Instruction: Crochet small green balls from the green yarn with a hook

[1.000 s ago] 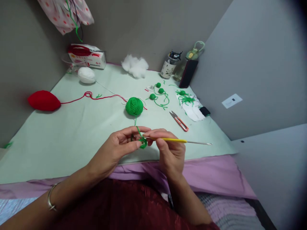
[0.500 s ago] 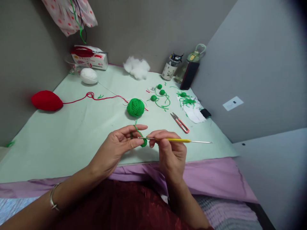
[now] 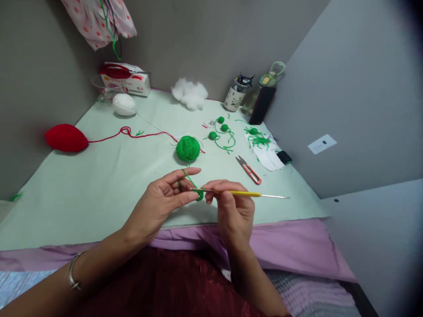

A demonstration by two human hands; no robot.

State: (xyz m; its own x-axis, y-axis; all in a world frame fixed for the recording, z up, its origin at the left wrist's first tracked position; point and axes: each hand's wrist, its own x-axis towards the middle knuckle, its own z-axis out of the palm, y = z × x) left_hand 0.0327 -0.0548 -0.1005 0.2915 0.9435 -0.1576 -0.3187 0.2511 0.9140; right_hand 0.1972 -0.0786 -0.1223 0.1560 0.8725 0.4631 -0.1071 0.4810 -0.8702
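My left hand (image 3: 161, 200) pinches a small green crochet piece (image 3: 199, 196) between thumb and fingers, with a green yarn strand running over its raised forefinger. That strand leads up to a green yarn ball (image 3: 187, 148) on the pale green table (image 3: 99, 185). My right hand (image 3: 231, 207) grips a yellow-handled crochet hook (image 3: 246, 193), whose metal tip sits in the crochet piece. The two hands almost touch just above the table's near edge.
Red-handled snips (image 3: 249, 170) lie right of the green ball. A red yarn ball (image 3: 66, 137), a white yarn ball (image 3: 124, 105), white stuffing (image 3: 191, 93), small green crocheted balls (image 3: 219, 128), green scraps on white paper (image 3: 264, 147), a jar (image 3: 235, 94) and bottle (image 3: 268, 81) stand farther back. Grey walls close in on three sides.
My left forefinger has lifted and straightened, raising the yarn strand. The hook has drawn slightly right, with its tip still at the piece. The view has shifted a little.
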